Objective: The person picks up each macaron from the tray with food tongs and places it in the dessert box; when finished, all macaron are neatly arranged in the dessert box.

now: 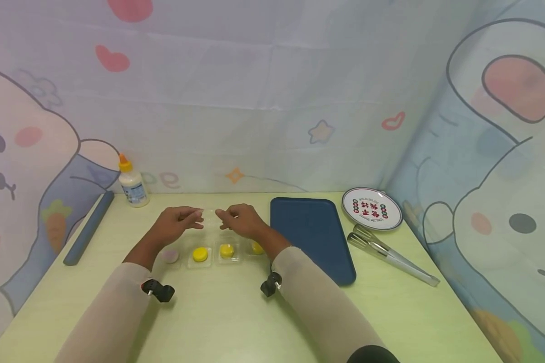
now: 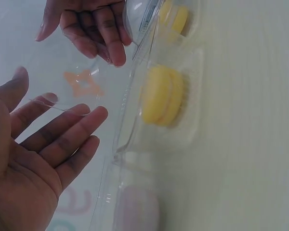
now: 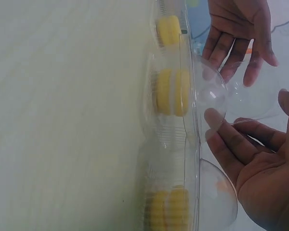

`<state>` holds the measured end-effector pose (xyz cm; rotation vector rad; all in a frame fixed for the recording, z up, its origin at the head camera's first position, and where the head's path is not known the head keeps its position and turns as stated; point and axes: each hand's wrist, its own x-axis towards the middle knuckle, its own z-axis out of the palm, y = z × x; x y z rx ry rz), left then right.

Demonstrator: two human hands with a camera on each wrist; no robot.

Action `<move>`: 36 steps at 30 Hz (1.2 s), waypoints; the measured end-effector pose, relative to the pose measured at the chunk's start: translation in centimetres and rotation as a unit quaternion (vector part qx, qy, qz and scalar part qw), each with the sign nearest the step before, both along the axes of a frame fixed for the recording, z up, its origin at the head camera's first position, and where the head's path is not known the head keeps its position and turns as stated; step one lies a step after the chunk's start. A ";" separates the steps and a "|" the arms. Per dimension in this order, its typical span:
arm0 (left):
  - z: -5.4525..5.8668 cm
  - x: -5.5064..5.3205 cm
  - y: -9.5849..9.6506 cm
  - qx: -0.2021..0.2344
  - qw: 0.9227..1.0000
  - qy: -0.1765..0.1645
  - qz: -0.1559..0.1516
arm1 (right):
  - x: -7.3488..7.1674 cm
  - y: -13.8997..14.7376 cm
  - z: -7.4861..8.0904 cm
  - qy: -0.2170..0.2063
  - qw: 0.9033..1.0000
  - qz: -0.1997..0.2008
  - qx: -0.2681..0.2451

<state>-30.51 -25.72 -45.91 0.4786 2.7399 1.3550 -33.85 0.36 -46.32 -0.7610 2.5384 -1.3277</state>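
Between my two hands stands a thin clear plastic lid [image 1: 210,218], hard to make out against the pale backdrop. My left hand [image 1: 174,225] has its thumb and fingers at the lid's left edge. At the opposite edge my right hand [image 1: 243,221] pinches it, and its fingers also touch a clear dome [image 3: 212,91] in the right wrist view. Below the hands, clear plastic boxes in a row hold a pale pink macaron [image 1: 170,256] at left, then a yellow macaron [image 1: 200,254], another yellow macaron [image 1: 227,250] and a third yellow macaron [image 1: 257,247] partly behind my right wrist.
A dark blue tray [image 1: 311,237] lies right of the boxes. Beyond it are a printed oval plate [image 1: 372,209] and metal tongs [image 1: 392,256]. A white glue bottle with an orange tip [image 1: 133,184] stands back left, near a grey-blue bar [image 1: 89,229]. A cloth backdrop rises behind the table.
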 end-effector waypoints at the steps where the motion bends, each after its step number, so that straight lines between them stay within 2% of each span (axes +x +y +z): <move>1: 0.0 0.1 -0.1 -0.001 1.000 -0.001 -0.001 | 0.1 0.0 0.0 -0.001 1.000 0.001 0.001; 7: 0.0 0.7 -0.5 -0.009 1.000 -0.012 -0.013 | 0.6 -0.1 -0.2 0.005 1.000 -0.002 0.017; 12: 0.0 1.3 -1.0 -0.018 1.000 -0.018 -0.014 | 1.1 -0.1 -0.4 -0.025 1.000 0.007 0.004; 16: -0.1 1.7 -1.4 -0.001 0.999 -0.023 -0.030 | 1.5 -0.1 -0.5 -0.039 0.999 0.021 -0.017; 20: -0.1 2.1 -1.8 0.013 0.998 -0.034 -0.052 | 1.7 -0.2 -0.7 -0.028 0.999 0.034 -0.025; 25: 0.0 2.6 -2.1 -0.001 0.997 -0.034 -0.065 | 2.3 -0.3 -0.7 -0.014 0.999 0.041 -0.023; 31: -0.3 3.1 -2.4 -0.034 0.997 -0.016 -0.062 | 3.0 -0.7 -0.9 0.008 0.999 0.037 0.001; 36: -0.4 3.7 -2.5 -0.064 0.996 0.000 -0.055 | 3.7 -1.2 -1.1 0.029 0.998 0.023 0.049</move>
